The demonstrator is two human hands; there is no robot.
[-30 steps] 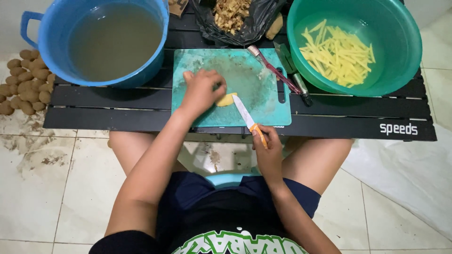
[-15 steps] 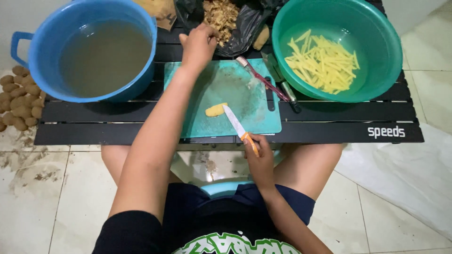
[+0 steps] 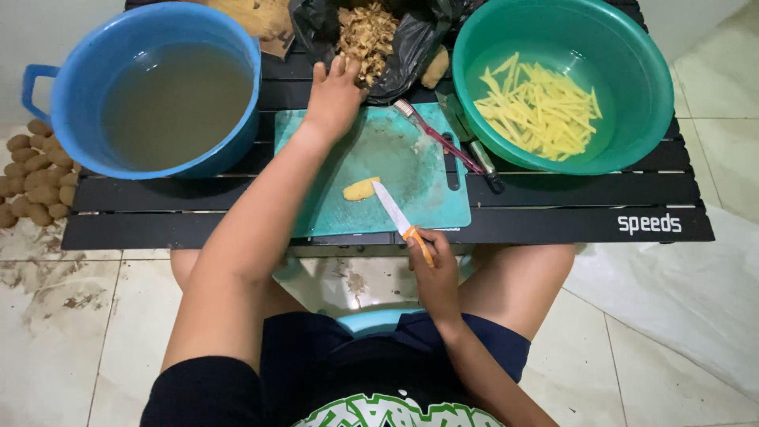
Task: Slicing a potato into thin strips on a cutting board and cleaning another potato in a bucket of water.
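Knife with its orange handle sits gripped in the right hand, blade tip resting on the teal cutting board just beside a peeled potato piece. Left hand stretches far up, fingers open, touching the peel scraps in the black bag on the table.

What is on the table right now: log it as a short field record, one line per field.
left hand: reaching into the black bag of peelings
right hand: holding the orange-handled knife, blade over the cutting board
on board: one peeled potato piece, not touched
blue basin: murky water
green basin: cut potato strips
between board and green basin: peeler
floor, left: unpeeled potatoes
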